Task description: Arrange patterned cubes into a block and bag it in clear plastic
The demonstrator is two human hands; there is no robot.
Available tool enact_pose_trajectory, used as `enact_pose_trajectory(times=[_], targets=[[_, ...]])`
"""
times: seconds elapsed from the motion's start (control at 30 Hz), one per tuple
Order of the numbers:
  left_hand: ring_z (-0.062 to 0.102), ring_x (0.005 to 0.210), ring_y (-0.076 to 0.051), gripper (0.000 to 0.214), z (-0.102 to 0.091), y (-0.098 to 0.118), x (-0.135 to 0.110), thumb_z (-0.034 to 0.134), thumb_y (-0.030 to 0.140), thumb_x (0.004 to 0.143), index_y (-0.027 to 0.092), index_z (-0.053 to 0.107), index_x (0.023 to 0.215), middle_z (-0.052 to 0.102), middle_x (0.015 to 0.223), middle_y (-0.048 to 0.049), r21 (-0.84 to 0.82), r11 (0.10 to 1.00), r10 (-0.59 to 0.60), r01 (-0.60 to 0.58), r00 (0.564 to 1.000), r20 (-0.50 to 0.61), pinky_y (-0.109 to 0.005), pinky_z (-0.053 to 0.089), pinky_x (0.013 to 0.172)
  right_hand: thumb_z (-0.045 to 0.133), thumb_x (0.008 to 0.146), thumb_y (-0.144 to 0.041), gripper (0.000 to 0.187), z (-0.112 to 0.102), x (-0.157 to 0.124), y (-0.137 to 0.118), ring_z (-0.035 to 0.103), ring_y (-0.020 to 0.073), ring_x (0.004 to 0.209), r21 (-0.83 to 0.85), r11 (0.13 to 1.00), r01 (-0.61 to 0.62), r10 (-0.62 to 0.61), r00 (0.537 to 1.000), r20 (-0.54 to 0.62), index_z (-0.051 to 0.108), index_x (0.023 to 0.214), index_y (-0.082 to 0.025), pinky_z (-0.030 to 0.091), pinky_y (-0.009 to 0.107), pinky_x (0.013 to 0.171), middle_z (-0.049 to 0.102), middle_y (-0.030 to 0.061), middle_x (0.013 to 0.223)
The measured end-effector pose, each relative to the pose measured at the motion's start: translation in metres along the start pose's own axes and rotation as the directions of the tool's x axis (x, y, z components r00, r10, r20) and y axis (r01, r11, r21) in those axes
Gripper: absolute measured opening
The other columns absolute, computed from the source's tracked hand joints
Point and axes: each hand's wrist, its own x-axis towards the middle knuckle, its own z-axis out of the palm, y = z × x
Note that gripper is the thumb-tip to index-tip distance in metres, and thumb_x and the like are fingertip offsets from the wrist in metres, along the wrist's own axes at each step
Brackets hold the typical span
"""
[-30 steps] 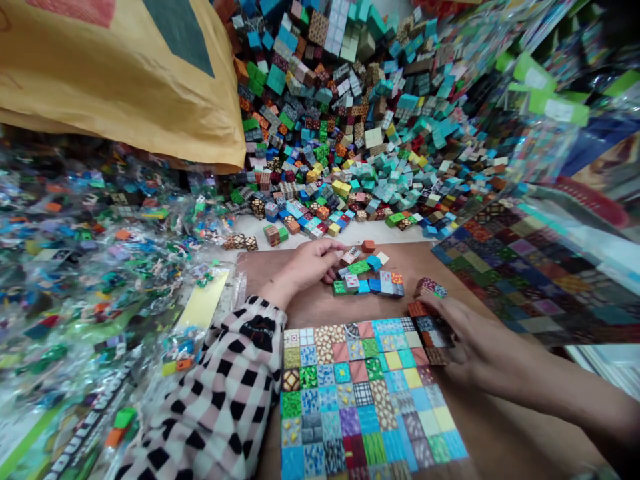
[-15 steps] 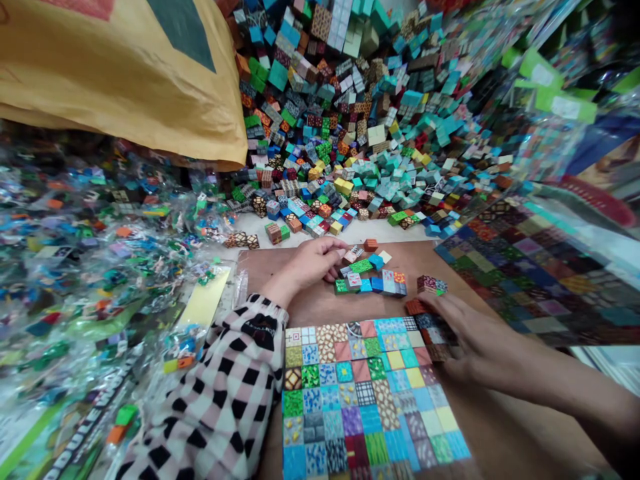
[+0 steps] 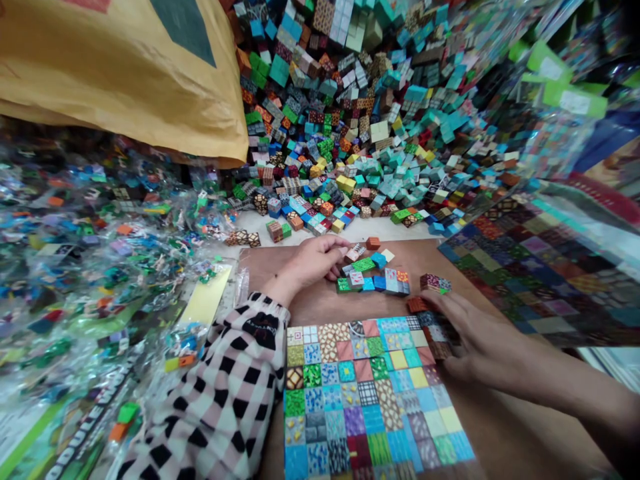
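See patterned block panel (image 3: 373, 393) flat on brown board (image 3: 320, 310), close to the body; probably placed there for easy reach by both hands. Board likely a smooth underlay over pale bench (image 3: 413, 231).

At panel's upper right edge: cube strip (image 3: 434, 333) in right hand (image 3: 473, 340), fingers (image 3: 433, 297) at far end, thumb at near end, strip clasped between. Looks held lengthwise so as not to split apart, judging by the span. Partly hidden by the hand; can't tell if touching panel or just beside.

Near fingertips, small dark cube cluster (image 3: 435, 283) on board; contact unclear.

Left hand (image 3: 315, 260) over board's far side, fingers curled, tips beside pale patterned block (image 3: 356, 252). Can't tell if pinching or only touching. Perhaps parked here to stay close to loose block group (image 3: 380, 273).

Beyond board, big block heap (image 3: 360, 133), presumably within reach on purpose. At left, clear-bagged parts (image 3: 125, 220) near checkered sleeve (image 3: 220, 387); yellow bag (image 3: 120, 87) above. At right, plastic-covered panel (image 3: 525, 267), tilted, support not visible.
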Motion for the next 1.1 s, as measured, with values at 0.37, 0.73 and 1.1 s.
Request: enact_pose_trajectory(times=[0.37,0.73,1.1], targets=[[0.054,0.046,-0.006,0.019,0.001,0.005,-0.003,0.048,0.01,0.095,0.014,0.063,0.108,0.058,0.067,0.0033,0.034,0.999,0.006,-0.007,1.0,0.011,-0.02,0.047,0.049,0.058,0.079,-0.034,0.075,-0.006,0.004,-0.012,0.051,0.0389,0.128,0.013,0.999,-0.03,0.03,0.998,0.057,0.033,0.147,-0.02,0.051,0.053,0.099,0.045,0.0196,0.145],[0.055,0.048,-0.006,0.018,0.002,0.004,-0.001,0.049,0.009,0.094,0.016,0.062,0.104,0.062,0.072,0.0016,0.014,1.0,-0.023,0.023,1.0,-0.01,-0.02,0.046,0.049,0.063,0.076,-0.034,0.08,0.003,0.0,0.001,0.047,0.041,0.132,-0.009,0.999,-0.031,0.031,0.999,0.023,0.033,0.149,-0.02,0.047,0.058,0.104,0.045,0.0191,0.146],[0.056,0.048,-0.006,0.017,0.002,0.003,-0.001,0.049,0.01,0.095,0.015,0.062,0.104,0.062,0.07,0.0021,-0.002,1.0,-0.024,0.024,1.0,-0.007,-0.02,0.046,0.05,0.065,0.075,-0.035,0.086,0.005,-0.001,0.007,0.047,0.0389,0.134,-0.012,1.0,-0.017,0.017,0.999,0.029,0.028,0.152,-0.022,0.047,0.055,0.105,0.042,0.0163,0.151]])
